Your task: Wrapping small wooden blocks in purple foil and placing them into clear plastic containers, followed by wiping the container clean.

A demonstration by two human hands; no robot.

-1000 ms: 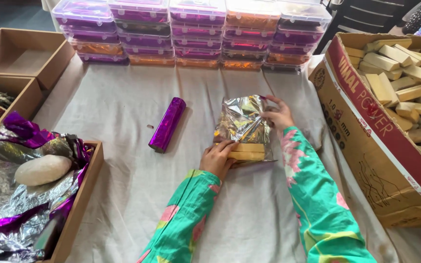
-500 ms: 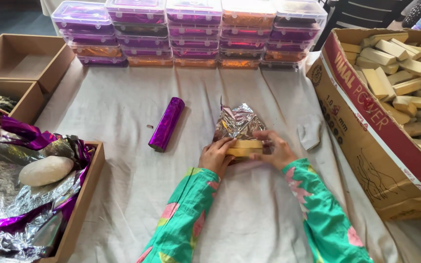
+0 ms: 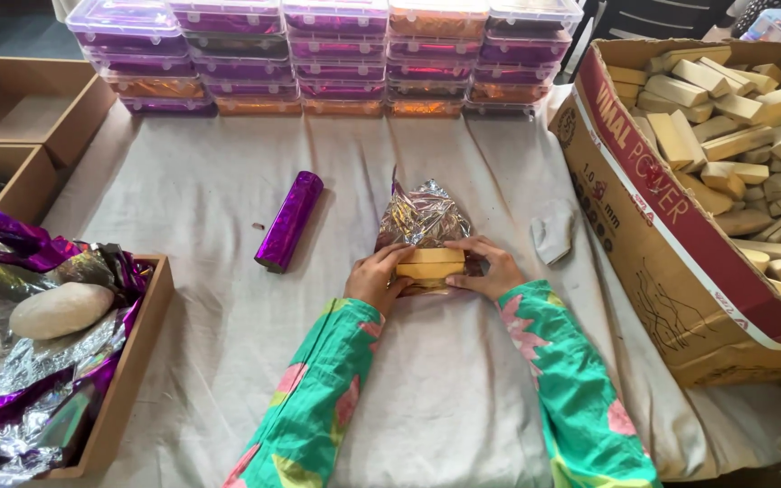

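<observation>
A pair of pale wooden blocks (image 3: 430, 263) lies stacked on a crinkled sheet of silver-gold foil (image 3: 422, 217) in the middle of the cloth-covered table (image 3: 463, 398). My left hand (image 3: 375, 276) grips the blocks' left end and my right hand (image 3: 490, 269) grips their right end, with the foil's edge caught under the fingers. The rest of the foil stands up loosely behind the blocks. A purple foil-wrapped roll (image 3: 288, 221) lies to the left of my hands, apart from them.
A large cardboard box (image 3: 671, 262) full of wooden blocks sits at the right. Stacked clear plastic boxes (image 3: 336, 63) line the back. At the left are brown trays, one (image 3: 133, 361) holding foil sheets and a smooth stone (image 3: 61, 309). A small grey scrap (image 3: 553, 233) lies nearby.
My right hand came down from the foil's far top edge to the blocks' right end. The foil sheet, held up and spread before, now slumps crumpled behind the blocks.
</observation>
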